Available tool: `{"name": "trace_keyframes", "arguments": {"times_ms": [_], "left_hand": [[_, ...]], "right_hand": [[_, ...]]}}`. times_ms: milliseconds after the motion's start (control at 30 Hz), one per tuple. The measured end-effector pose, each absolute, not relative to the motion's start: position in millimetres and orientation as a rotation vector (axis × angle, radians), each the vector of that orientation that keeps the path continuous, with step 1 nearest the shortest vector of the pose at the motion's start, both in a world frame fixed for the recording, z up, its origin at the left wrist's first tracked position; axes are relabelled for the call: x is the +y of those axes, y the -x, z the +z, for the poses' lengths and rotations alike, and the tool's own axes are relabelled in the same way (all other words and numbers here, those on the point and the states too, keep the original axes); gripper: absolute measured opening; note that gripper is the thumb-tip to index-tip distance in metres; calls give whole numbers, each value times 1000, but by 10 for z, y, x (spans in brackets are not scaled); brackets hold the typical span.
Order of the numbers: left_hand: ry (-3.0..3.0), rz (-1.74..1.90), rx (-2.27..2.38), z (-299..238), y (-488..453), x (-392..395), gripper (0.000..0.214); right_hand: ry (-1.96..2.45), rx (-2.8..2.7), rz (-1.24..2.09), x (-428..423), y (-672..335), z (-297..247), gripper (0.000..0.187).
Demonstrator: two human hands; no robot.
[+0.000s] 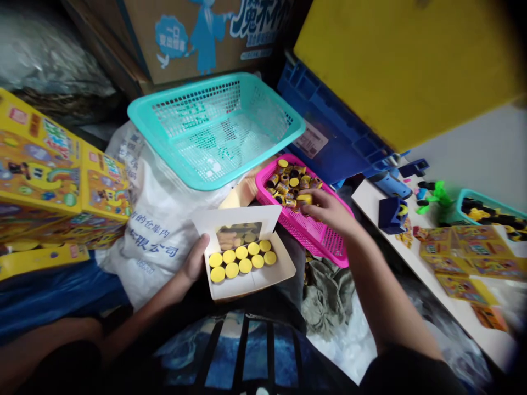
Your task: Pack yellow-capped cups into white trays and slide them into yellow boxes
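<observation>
Right grip (327, 211): is hanging curled over a yellow-capped tube (305, 198), with its fingers touching it; I cannot tell whether it is clamped.

Left grip (192, 259): is clamped on the edge of an open white card box (251, 288), with the thumb on top.

Box contents: yellow-capped tubes (241, 263) are standing packed in rows.

Handling: the tubes are looking light and stiff, their smooth caps probably slippery, so the sides seem the best pinch points. The card is likely flexing, so its edge seems the safer hold.

Loose stock: more tubes (288, 184) are lying heaped in a pink plastic basket (325, 236).

In the way: the box's upright lid (236, 219) is standing between the packed rows and that basket.

Around: a teal mesh basket (197, 112) is sitting beyond, beside a blue plastic crate (329, 131). A white woven sack (158, 247) and yellow printed boxes (41, 159) are lying to the left. Printed cards (465, 249) are lying near the tabletop's (457, 323) right edge.
</observation>
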State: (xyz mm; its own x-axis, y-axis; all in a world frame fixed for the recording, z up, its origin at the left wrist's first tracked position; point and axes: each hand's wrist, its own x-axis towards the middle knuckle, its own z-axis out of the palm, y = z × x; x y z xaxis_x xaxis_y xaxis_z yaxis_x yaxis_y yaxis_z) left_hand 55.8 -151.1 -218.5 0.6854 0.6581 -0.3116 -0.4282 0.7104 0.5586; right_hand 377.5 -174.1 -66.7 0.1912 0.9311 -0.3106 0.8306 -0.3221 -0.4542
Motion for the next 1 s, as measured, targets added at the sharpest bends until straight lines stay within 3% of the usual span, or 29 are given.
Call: {"name": "trace_keyframes", "arguments": {"times_ms": [167,333,500,633,733,800,867,933,1000], "left_hand": [[-534,636,563,-2141,-588,-1509,73],[-630,634,590,-2097,-585,-1512,77],[-668,643,643,-2128,-533,-1510,70],[-590,642,614,-2218,-499,-1522,70],[-488,616,588,-2277,-493,-1539,66],[-451,602,572,-2284,-499,-1541,65],[-438,600,563,-2259,-509,-1533,65],[-437,602,559,-2216,-518,-1523,65],[-444,606,556,-2174,-525,-1521,65]], "right_hand": [[1539,-2040,1150,-1974,-3278,-139,25],[1179,-2598,1284,-1870,-2376,-687,25],[1361,-2609,1190,-1873,-1972,-1085,25],[1340,-2517,1187,-1879,-2252,-771,29],[1371,-2192,1282,-1779,-2822,-454,10],[1590,-1964,1268,-1649,-3273,-398,28],[1985,-1846,1073,-1486,-3661,-536,33],[2312,-1891,800,-1325,-3903,-823,18],[2418,-1970,659,-1207,-3984,-1151,20]]}}
